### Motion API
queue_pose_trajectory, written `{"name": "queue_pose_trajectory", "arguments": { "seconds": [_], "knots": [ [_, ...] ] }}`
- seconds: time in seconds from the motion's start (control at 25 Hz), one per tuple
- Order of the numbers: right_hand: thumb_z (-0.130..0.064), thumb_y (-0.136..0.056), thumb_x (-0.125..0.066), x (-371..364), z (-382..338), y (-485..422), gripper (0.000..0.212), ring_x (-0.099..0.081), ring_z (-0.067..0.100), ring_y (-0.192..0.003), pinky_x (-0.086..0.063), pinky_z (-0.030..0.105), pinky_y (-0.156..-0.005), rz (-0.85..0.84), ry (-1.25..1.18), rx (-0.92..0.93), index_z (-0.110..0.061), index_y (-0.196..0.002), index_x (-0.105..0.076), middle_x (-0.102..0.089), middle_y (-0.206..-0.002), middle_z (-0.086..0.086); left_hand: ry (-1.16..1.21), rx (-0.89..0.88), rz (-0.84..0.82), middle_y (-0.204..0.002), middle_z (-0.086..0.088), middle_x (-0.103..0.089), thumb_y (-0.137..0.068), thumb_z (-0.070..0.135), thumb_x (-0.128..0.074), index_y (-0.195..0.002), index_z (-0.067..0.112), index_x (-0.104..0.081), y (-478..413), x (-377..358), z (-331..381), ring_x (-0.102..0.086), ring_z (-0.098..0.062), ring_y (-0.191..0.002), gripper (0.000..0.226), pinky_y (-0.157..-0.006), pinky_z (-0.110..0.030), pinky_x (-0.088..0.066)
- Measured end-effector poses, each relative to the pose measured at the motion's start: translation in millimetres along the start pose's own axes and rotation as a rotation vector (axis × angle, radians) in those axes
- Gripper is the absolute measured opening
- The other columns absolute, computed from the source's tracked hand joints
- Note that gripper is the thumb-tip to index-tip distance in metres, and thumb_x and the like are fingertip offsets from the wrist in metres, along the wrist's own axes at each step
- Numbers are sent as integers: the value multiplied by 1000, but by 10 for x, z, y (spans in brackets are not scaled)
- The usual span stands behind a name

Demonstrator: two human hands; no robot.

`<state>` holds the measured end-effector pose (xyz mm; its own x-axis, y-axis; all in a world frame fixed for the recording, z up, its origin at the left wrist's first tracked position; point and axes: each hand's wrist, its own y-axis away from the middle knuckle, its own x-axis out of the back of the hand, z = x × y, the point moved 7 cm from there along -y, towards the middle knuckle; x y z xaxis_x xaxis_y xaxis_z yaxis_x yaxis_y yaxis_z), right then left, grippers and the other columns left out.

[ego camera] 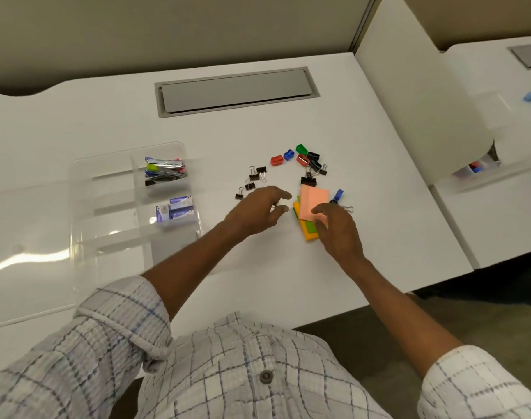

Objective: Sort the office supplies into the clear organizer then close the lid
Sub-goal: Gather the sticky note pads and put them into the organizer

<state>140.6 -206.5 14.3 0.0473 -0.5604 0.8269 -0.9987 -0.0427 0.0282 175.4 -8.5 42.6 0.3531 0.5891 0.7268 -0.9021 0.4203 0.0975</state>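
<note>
Partly done. Staplers (pixel 164 170) and staple boxes (pixel 175 208) lie in organizer (pixel 85 176), well left of left grip (pixel 258 211); organizer not yet closed. Clips (pixel 253 176) and sharpeners (pixel 300 157) beyond both grips, unsorted. Right grip (pixel 337 228) rests spread-fingered on notes (pixel 314 201); left loose, empty

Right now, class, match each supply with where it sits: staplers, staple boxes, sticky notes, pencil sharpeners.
1 staplers
2 staple boxes
3 sticky notes
4 pencil sharpeners

A at the right hand
B organizer, far compartment
C loose on the desk, beyond the binder clips
D organizer, compartment nearer the person

Pairs: 1-B, 2-D, 3-A, 4-C
</note>
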Motion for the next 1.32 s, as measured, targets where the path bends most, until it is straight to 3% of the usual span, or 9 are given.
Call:
{"name": "queue_pose_trajectory", "arguments": {
  "seconds": [0.2,0.32,0.52,0.64,0.76,0.92,1.12,1.32],
  "knots": [
    [-20,-96,-64,-106,86,63,37,-50,27,-133,-44,40,-106,-81,61,13,-12,-131,-62,-57,-140,8,241,202,-14,-131,-8,-65,-97,23,-62,-132,8,-62,89,-432,0,-66,-20,-109,38,-97,-31,-51],
    [-25,-96,-64,-110,96,56,40,-53,27,-128,-47,40,-102,-71,69,16,-14,-134,-61,-59,-138,8,378,291,27,-127,-10,-67,-97,19,-62,-130,6,-62,127,-603,-5,-68,-23,-109,35,-91,-22,-49],
    [-27,-94,-67,-129,78,76,37,-59,26,-111,-48,33,-92,-63,46,38,-18,-129,-63,-65,-120,10,598,439,132,-113,-13,-70,-97,18,-61,-130,9,-58,89,-668,-3,-70,-28,-103,34,-96,-45,-54],
    [-32,-93,-68,-110,78,107,31,-61,22,-107,-42,23,-88,-36,4,53,-20,-122,-67,-69,-116,6,637,520,204,-107,-9,-65,-94,24,-67,-131,13,-55,114,-690,-10,-67,-29,-104,41,-94,-49,-55],
    [-34,-94,-67,-84,98,103,28,-62,19,-105,-44,22,-87,-34,-51,45,-22,-119,-68,-70,-114,2,679,554,230,-112,-13,-64,-90,30,-72,-136,13,-49,114,-734,10,-66,-29,-107,55,-91,-48,-57],
    [-25,-91,-71,20,152,74,27,-63,17,-108,-52,31,-95,30,-200,-2,-15,-116,-68,-69,-116,2,652,560,242,-112,-13,-65,-89,27,-73,-134,14,-54,85,-751,26,-66,-27,-102,51,-83,-38,-58],
    [-14,-88,-74,4,230,-7,43,-62,21,-109,-55,35,-95,-10,-364,-130,-11,-128,-59,-60,-131,6,642,550,316,-118,-13,-66,-89,13,-70,-132,13,-56,105,-678,-9,-64,-26,-106,45,-86,-40,-57],
    [-1,-92,-62,45,255,-120,42,-59,21,-112,-53,43,-97,12,-294,-82,-11,-133,-56,-60,-132,5,662,619,437,-127,-9,-61,-89,5,-59,-129,10,-48,215,-552,-169,-59,-21,-113,42,-93,-40,-54]
  ]
}}
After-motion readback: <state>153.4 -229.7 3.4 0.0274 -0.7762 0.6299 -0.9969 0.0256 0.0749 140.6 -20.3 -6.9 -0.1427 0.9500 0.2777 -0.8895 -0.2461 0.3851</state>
